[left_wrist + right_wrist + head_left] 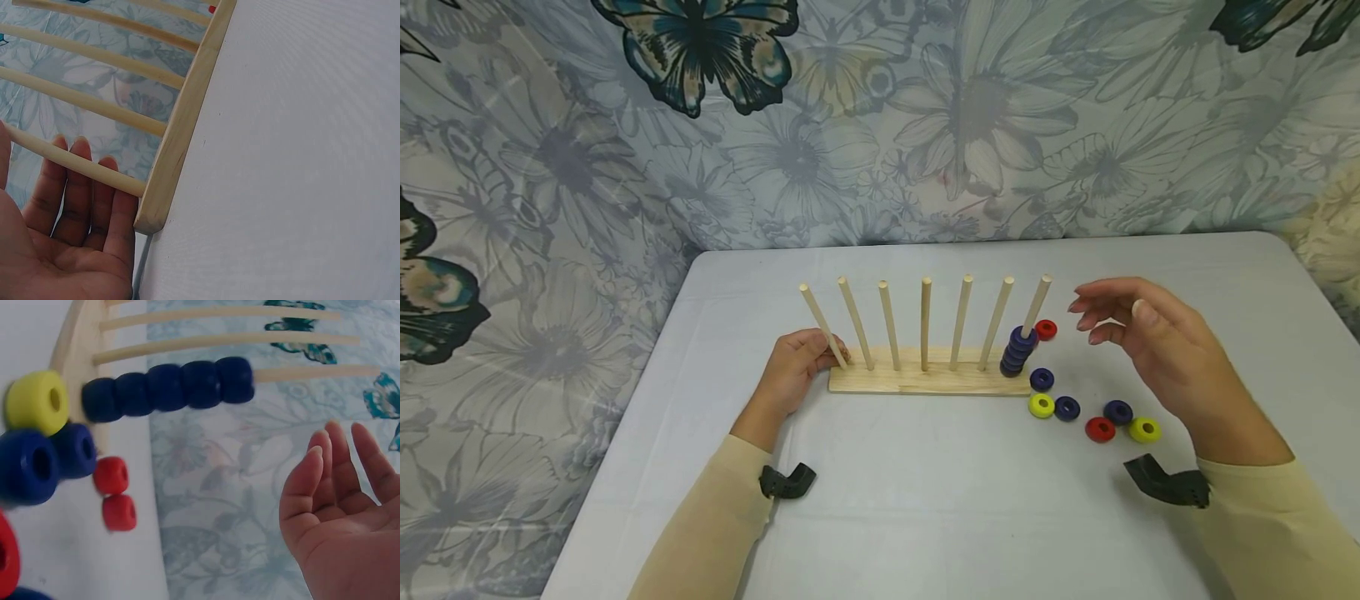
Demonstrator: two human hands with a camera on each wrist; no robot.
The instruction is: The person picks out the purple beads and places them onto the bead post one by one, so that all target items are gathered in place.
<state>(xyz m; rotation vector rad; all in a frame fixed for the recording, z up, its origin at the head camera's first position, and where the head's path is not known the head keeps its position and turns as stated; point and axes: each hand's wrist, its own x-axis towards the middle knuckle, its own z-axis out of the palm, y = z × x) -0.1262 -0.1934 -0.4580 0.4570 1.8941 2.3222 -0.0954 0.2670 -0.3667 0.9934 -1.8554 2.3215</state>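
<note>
A wooden peg stand (925,383) with a row of upright pegs stands on the table. My left hand (797,367) is at its left end, holding the leftmost peg (81,165) low down, fingers behind it and thumb on the near side. Several dark blue beads (1017,352) are stacked on the rightmost peg, also seen in the right wrist view as a row of blue beads (165,387). To the right of that peg, my right hand (1157,350) hovers above the table with loosely bent fingers and nothing in them.
Loose beads lie right of the stand: a red bead (1046,330) behind the blue stack, a blue bead (1042,379) and a yellow bead (1041,406) near the stand's corner, and several more farther right, including another red bead (1100,430). A patterned cloth (880,150) hangs behind the white table (910,517).
</note>
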